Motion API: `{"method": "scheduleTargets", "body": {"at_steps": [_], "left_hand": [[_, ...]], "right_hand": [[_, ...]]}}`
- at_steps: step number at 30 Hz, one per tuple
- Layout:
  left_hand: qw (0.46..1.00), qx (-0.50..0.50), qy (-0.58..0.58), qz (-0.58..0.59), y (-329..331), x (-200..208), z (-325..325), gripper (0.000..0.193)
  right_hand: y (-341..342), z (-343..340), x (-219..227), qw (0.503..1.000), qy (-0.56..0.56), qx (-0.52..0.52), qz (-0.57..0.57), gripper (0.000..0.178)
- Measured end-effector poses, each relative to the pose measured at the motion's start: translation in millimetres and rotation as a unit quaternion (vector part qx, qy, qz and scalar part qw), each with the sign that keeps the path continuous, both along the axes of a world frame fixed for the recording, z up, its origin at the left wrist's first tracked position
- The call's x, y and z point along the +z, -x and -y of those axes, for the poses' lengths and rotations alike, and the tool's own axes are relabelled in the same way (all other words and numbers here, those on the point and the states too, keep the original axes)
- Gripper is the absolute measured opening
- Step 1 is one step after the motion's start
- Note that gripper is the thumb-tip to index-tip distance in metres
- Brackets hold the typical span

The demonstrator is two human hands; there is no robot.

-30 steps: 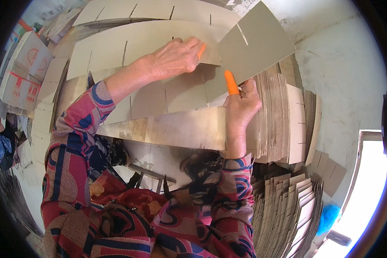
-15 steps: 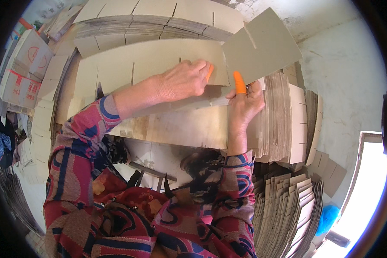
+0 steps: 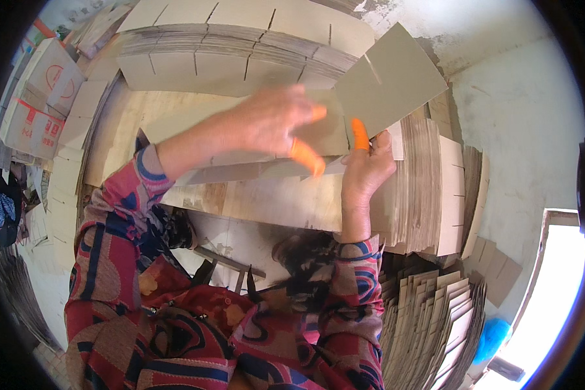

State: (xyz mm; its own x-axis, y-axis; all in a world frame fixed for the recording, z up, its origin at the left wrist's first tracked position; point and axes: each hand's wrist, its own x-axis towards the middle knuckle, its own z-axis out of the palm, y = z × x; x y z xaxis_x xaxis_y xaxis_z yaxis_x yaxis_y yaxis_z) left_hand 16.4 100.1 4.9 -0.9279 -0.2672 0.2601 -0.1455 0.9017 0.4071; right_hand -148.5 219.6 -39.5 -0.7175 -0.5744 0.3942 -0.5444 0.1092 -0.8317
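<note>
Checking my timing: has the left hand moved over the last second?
Yes, the left hand moved nearer the person, away from the rear slotted cardboard stack.

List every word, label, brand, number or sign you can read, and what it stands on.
Carton, far left: red lettering, some too small to read, and a round red emblem; wording not transcribed.
Slotted cardboard sheet at the right hand: no print visible.

Right-hand wall [image 3: 517, 136] pale grey-white, smudged. Plaster stained and patchy near the upper corner. Lower right: framed opening [image 3: 556, 279], blown out white; door or window, cannot tell. Strong glare there. Wooden tabletop [image 3: 266, 205], light grain, mid-view. Below it, pale floor [image 3: 218, 234]; low wooden frame [image 3: 231, 260], partly hidden.
</note>
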Motion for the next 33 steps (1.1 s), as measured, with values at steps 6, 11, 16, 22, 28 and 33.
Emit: {"method": "scheduleTargets", "body": {"at_steps": [6,11,16,22,28,33], "left_hand": [[0.898,0.241,0.354,-0.101,33,-14,110,0.051],[0.897,0.19,0.392,0.078,36,-29,150,0.023],[0.952,0.179,0.25,0.002,35,-23,149,0.012],[0.95,0.12,0.26,-0.123,29,-3,136,0.027],[0.902,0.134,0.405,-0.067,30,9,124,0.039],[0.91,0.109,0.389,-0.092,31,9,87,0.036]], "right_hand": [[-16,3,17,1.0,-0.011,-0.002,0.016,0.015],[-16,4,14,0.999,-0.02,0.004,0.032,0.022],[-15,4,8,0.999,0.0,0.016,0.03,0.024],[-15,1,4,0.999,-0.004,0.004,-0.048,0.024],[-21,1,3,0.995,0.035,0.023,-0.093,0.019],[-13,-1,-3,0.992,0.063,0.07,-0.08,0.015]]}}
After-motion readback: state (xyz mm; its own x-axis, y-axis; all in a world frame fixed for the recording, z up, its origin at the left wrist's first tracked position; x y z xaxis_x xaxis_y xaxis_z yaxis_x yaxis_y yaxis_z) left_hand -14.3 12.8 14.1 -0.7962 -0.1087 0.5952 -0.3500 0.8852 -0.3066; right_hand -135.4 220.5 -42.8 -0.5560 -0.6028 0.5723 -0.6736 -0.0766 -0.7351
